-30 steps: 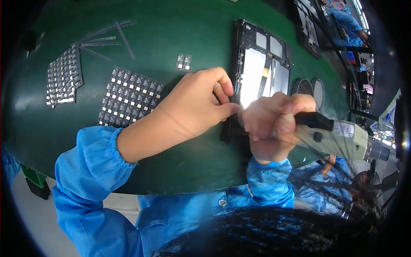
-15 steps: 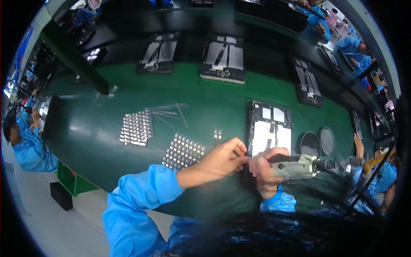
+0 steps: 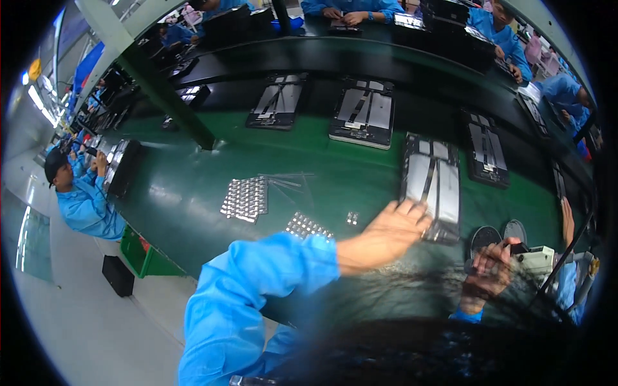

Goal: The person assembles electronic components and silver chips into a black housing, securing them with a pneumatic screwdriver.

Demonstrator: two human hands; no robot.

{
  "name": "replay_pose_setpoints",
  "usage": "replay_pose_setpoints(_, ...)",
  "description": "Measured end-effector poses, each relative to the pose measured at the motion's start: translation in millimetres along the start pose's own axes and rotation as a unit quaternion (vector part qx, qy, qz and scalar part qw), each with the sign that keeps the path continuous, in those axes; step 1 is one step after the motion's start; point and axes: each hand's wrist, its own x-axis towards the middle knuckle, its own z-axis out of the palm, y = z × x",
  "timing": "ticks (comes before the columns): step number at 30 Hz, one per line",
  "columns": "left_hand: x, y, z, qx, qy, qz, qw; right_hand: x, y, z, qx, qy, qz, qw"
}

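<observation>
Two hands at an opened tablet on a green belt.

The left hand (image 3: 386,235) reaches out with fingers spread and loose, gripping nothing, its fingertips touching the near left edge of the opened tablet (image 3: 432,183). The tablet lies flat on the green belt (image 3: 193,193), right of centre. To the right and nearer, the right hand (image 3: 486,270) is closed around a pale electric screwdriver (image 3: 537,260), beside two round dark dishes (image 3: 499,235). Sheets of small silver parts (image 3: 246,198) lie on the left.
</observation>
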Motion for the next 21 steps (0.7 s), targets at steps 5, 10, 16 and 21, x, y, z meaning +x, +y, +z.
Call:
replay_pose_setpoints(5, 76.9, -59.1, 23.0, -0.026, 0.049, -0.025, 0.998, -10.6, -4.5, 9.6, -0.118, -0.069, -0.04, 0.99)
replay_pose_setpoints(10, 100.8, -98.4, 36.6, 0.033, 0.078, -0.074, 0.994, -5.2, -13.1, 14.9, -0.087, 0.021, -0.062, 0.994)
replay_pose_setpoints(16, 39.1, -180.7, -36.5, 0.066, 0.055, -0.301, 0.95, 30.9, -42.7, -56.3, -0.038, -0.062, -0.074, 0.995)
replay_pose_setpoints(21, 8.0, -218.2, -17.0, -0.088, 0.092, -0.278, 0.952, 46.5, -53.8, -103.7, -0.092, -0.099, -0.088, 0.987)
